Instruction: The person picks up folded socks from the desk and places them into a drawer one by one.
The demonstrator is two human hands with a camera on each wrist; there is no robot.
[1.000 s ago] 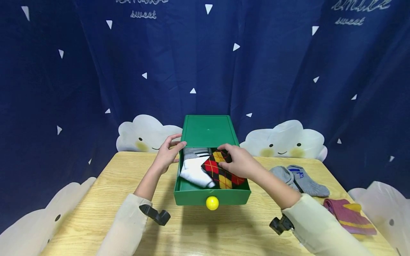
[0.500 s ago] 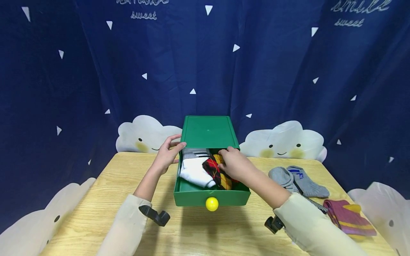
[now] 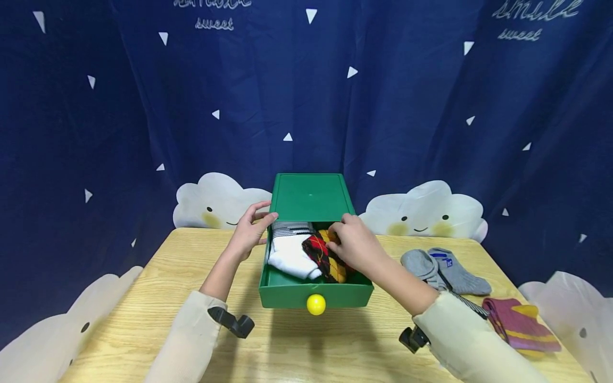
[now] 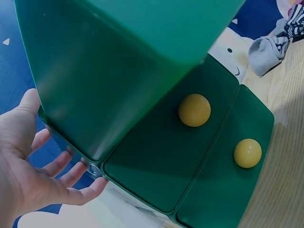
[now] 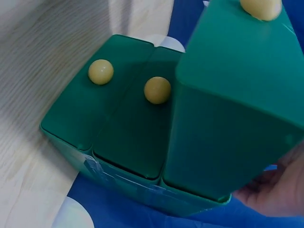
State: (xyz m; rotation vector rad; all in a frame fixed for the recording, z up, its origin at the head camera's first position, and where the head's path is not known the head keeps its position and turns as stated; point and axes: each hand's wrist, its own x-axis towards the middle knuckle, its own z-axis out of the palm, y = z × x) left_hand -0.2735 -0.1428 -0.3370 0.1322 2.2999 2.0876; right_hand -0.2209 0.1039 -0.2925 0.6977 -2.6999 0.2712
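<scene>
A green drawer unit stands on the table, its top drawer pulled out by its yellow ball knob. Inside at left lies a folded white sock with a grey-and-black striped cuff. Beside it at right is a red, black and yellow argyle sock. My right hand reaches into the drawer, thumb and fingers curled on that sock; the fingertips are partly hidden. My left hand, fingers spread and nearly straight, rests against the unit's left edge near the top.
Grey socks lie on the table at right, with a folded maroon and yellow sock nearer the edge. Two closed drawers with yellow knobs sit beneath the open one, the middle drawer directly under it. A blue curtain hangs behind.
My right hand has pushed further into the drawer's right side, and the argyle sock has gone from lying flat to bunched. My left hand has stayed in place.
</scene>
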